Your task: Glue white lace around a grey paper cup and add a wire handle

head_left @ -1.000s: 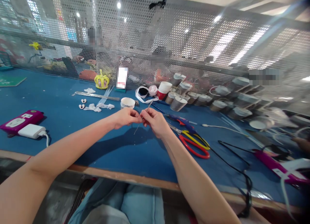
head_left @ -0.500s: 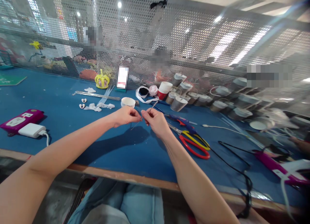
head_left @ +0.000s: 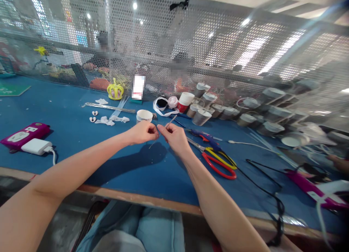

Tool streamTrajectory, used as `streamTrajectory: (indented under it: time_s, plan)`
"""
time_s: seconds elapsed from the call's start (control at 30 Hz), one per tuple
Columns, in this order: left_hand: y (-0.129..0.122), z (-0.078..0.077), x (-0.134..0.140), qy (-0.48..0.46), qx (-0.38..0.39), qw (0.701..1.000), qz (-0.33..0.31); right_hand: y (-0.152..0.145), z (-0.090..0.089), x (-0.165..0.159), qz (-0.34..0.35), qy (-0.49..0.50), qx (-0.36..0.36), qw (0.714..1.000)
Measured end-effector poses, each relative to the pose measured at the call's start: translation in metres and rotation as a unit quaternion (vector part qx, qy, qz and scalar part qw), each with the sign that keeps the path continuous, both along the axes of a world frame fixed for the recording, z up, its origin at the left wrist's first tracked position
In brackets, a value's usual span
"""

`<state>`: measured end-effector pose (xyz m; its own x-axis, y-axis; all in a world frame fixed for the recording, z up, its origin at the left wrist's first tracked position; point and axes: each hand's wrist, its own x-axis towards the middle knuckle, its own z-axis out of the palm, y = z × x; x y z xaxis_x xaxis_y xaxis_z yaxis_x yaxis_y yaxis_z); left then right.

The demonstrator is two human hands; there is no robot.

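Note:
My left hand (head_left: 144, 132) is closed in a pinch above the blue table. A thin wire-like strand (head_left: 153, 144) slants down from its fingertips. My right hand (head_left: 176, 136) is also pinched, its fingertips almost meeting the left ones. A slim pale stick (head_left: 172, 119) pokes up from behind its fingers; the lower part is hidden. What lies between the two sets of fingertips is too small to see clearly. Just behind my left hand stands a white paper cup (head_left: 144, 115). Scissors (head_left: 218, 159) with red and yellow handles lie right of my right hand, beside a blue glue gun (head_left: 205, 137).
Silver rods (head_left: 109, 107), white scraps (head_left: 106, 120) and a yellow crown-shaped piece (head_left: 115, 91) lie left of the cup. Several grey covered cups (head_left: 201, 116) crowd the right back, before a perforated metal screen (head_left: 152, 44). A purple power strip (head_left: 27, 135) sits left; black cable (head_left: 261, 190) runs right.
My hands have shifted slightly, the right fingertips a little up and to the left. More of the pale stick shows, and the strand below the left fingers hangs slightly lower.

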<state>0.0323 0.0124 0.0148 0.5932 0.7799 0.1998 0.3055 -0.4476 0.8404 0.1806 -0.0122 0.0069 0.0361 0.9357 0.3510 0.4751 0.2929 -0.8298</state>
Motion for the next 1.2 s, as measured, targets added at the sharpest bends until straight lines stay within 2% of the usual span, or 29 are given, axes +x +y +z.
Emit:
streamTrajectory:
  time_s: [0.07, 0.17, 0.23, 0.47, 0.7, 0.8, 1.2]
  plan:
    - [-0.001, 0.001, 0.000, -0.023, -0.031, 0.999, -0.011, -0.001, 0.002, 0.000, 0.034, 0.040, -0.033, 0.998]
    - [-0.003, 0.003, -0.001, -0.055, -0.102, 0.993, -0.019, -0.003, 0.006, 0.002, 0.123, 0.118, -0.092, 0.981]
    - [-0.004, 0.005, -0.001, -0.059, -0.132, 0.989, -0.018, -0.004, 0.008, 0.002, 0.147, 0.137, -0.100, 0.974]
    - [-0.004, 0.010, -0.003, -0.053, -0.125, 0.991, -0.016, -0.003, 0.007, 0.001, 0.090, 0.088, -0.060, 0.990]
    - [0.003, 0.002, -0.005, -0.011, -0.025, 1.000, -0.015, -0.002, 0.006, 0.001, 0.066, 0.024, -0.028, 0.997]
    - [0.005, -0.001, -0.004, 0.001, -0.005, 1.000, -0.013, -0.002, 0.005, 0.001, 0.048, -0.002, -0.017, 0.999]
    - [-0.002, 0.001, 0.000, 0.006, -0.030, 0.999, -0.007, -0.001, 0.000, 0.000, 0.009, -0.032, -0.005, 0.999]
